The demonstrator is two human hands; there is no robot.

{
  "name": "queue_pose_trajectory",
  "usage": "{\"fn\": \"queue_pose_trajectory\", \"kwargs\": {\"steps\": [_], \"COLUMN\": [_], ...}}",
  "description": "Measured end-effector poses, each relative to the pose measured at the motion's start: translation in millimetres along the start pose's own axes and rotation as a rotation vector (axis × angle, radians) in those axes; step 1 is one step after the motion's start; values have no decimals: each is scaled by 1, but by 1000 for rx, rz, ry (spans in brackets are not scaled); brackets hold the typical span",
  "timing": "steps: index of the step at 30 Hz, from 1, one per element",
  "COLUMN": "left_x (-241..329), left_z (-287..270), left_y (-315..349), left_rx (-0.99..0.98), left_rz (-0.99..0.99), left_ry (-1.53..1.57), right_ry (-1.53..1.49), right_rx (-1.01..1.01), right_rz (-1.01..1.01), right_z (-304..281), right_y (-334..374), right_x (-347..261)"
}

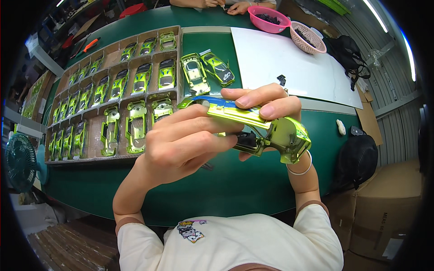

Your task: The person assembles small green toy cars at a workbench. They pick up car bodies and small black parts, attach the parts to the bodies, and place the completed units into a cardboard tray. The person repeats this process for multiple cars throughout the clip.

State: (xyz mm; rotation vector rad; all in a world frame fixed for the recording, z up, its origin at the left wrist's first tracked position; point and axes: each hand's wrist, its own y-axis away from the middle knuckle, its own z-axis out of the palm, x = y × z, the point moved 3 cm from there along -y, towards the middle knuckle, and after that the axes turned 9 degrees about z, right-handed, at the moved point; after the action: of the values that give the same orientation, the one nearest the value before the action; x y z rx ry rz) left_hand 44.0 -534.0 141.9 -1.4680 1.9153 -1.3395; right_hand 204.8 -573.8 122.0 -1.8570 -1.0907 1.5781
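A shiny green toy car body shell (291,137) is held up before my chest, tipped so that its hollow underside shows. My right hand (266,103) grips it from the far side, fingers bent over its edge. From the left, my left hand (187,137) is closed at the shell, its fingertips reaching into the hollow. A small black part (247,139) sits inside by those fingertips; whether they pinch it I cannot make out. Beyond my hands, two more green shells, one upturned (195,74) and one upright (218,68), lie on the green table.
At left stands a divided cardboard tray (95,135) with several green shells. A white board (266,56) bears small black pieces (281,80). Farther back are a pink basin (269,20) and a pale basket (307,38). A co-worker's hands (226,6) show at the far edge.
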Motion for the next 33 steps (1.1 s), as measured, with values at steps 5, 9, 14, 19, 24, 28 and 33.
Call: {"fn": "queue_pose_trajectory", "kwargs": {"steps": [5, 9, 14, 19, 24, 28, 33], "left_x": [1, -3, -2, 0, 5, 5, -7], "left_z": [2, 4, 4, -4, 1, 9, 6], "left_y": [1, 6, 7, 3, 1, 5, 15], "left_rx": [-69, -28, -102, -256, -189, -54, 36], "left_rz": [-89, -112, -121, -118, -66, -59, -110], "left_ry": [50, 91, 21, 14, 8, 14, 236], "right_ry": [35, 35, 39, 86, 18, -66, 41], "right_rx": [3, -13, -12, -64, 2, 112, 172], "right_rz": [-11, -13, -16, -18, 50, 98, 202], "right_z": [2, 3, 6, 4, 3, 5, 5], "right_y": [0, -1, 1, 0, 1, 5, 9], "right_x": [-3, -3, 0, 4, 2, 8, 6]}}
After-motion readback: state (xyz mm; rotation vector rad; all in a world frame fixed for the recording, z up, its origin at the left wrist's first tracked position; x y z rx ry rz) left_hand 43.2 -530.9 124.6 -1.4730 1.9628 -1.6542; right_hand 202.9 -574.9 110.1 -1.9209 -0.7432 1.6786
